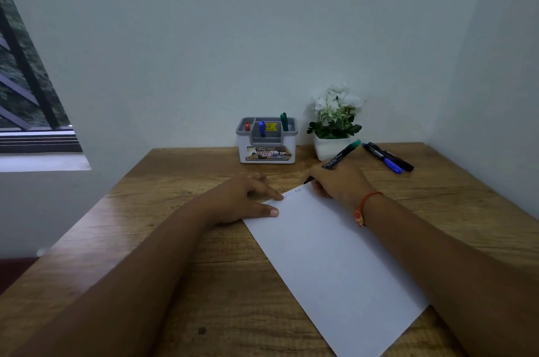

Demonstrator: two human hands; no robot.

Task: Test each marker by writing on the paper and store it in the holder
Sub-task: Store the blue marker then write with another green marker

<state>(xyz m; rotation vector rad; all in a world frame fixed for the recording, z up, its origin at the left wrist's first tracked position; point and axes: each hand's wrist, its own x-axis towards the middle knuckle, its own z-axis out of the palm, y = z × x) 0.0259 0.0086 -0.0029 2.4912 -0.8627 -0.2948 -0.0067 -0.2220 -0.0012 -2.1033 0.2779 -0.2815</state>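
We are at the writing test: our right hand [338,181] pinches a green-ended marker [339,156], tip at the far edge of the paper [326,251], while our left hand [248,199] lies spread, pinning that sheet. Next, we judge, it needs capping and dropping into the holder [267,141], where three markers stand; two more [388,157] wait on the table [175,240].

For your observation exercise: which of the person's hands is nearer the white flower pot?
Right. The right hand, holding a marker, is just in front of the flower pot; the left hand rests farther left on the paper.
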